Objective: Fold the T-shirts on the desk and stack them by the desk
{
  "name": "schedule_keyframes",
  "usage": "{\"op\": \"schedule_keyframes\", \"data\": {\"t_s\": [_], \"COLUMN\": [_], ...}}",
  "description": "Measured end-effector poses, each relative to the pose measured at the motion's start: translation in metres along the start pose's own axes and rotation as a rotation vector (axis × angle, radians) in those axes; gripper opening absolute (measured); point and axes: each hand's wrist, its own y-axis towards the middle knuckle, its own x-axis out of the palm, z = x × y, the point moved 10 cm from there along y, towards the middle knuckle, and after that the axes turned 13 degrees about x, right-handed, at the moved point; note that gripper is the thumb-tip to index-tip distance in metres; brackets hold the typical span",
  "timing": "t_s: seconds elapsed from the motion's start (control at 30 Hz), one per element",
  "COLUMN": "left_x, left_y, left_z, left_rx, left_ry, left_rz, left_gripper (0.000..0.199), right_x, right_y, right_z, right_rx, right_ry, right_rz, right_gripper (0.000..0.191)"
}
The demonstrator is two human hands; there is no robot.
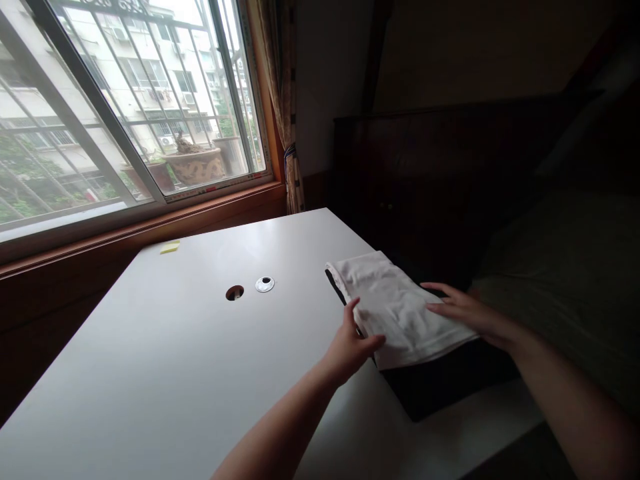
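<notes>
A folded white cloth (400,313), perhaps a garment, lies on top of a folded black cloth (435,393) at the right side of the white table. My left hand (350,343) is at the near left edge of the white cloth, thumb and forefinger spread apart, the thumb over the cloth; its other fingers are partly hidden. On the right edge of the cloth rests my right hand (463,313), with fingers stretched out and apart.
The white table (200,373) has a round hole (235,293) and beside it a round grommet cap (265,285). Yellow paper notes (170,247) lie at its far left. A barred window (150,100) and a curtain (283,87) stand behind; dark furniture (400,173) is at the right.
</notes>
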Motion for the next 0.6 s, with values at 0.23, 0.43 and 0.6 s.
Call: {"op": "schedule_keyframes", "data": {"t_s": [0.23,0.43,0.6], "left_x": [0.023,0.035,0.042], "left_y": [-0.001,-0.016,-0.019], "left_z": [0.013,-0.011,-0.018], "left_rx": [0.032,-0.04,-0.027], "left_ry": [0.189,0.016,-0.043], "left_rz": [-0.032,-0.038,-0.091], "left_gripper": [0.032,0.034,0.034], "right_x": [-0.024,-0.025,-0.04], "right_y": [-0.016,-0.016,-0.014], "right_z": [-0.01,0.017,0.027], "right_rx": [-0.155,-0.105,-0.151], "right_ry": [-0.008,-0.031,-0.022], "right_rz": [0.138,0.102,0.221], "right_gripper": [0.051,0.039,0.032]}}
